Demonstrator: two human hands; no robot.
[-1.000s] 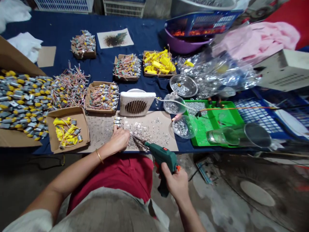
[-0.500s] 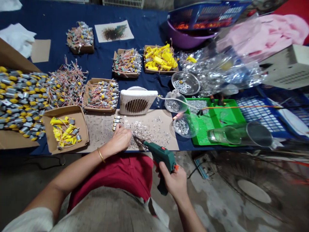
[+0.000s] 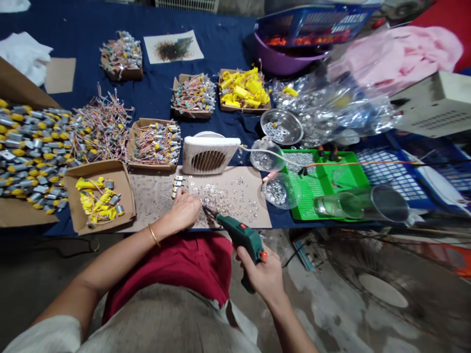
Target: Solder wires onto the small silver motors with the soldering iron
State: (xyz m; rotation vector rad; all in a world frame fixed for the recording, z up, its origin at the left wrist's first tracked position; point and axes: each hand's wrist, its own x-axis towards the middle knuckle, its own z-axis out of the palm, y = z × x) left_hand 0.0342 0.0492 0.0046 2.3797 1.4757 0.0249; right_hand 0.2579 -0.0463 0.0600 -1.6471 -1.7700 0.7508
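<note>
My left hand (image 3: 185, 210) rests on the cardboard sheet (image 3: 253, 184), its fingers closed beside a short row of small motors (image 3: 177, 186); whatever is between the fingertips is too small to make out. My right hand (image 3: 263, 274) grips a green soldering gun (image 3: 243, 235) by its handle. The gun's dark tip points left and lies close to my left fingertips. Small metal pieces (image 3: 241, 196) are scattered over the cardboard. Just behind them stands a white fan unit (image 3: 210, 156).
An open cardboard box of yellow parts (image 3: 128, 206) is at the left, beside a large heap of motors (image 3: 29, 157). Clear bowls (image 3: 281, 191) and a green tray (image 3: 309, 208) stand at the right. Farther back are boxes of wired motors (image 3: 193, 95) and yellow parts (image 3: 245, 88).
The soldering gun and my right hand have shifted slightly up and to the left. My left hand has stayed in place.
</note>
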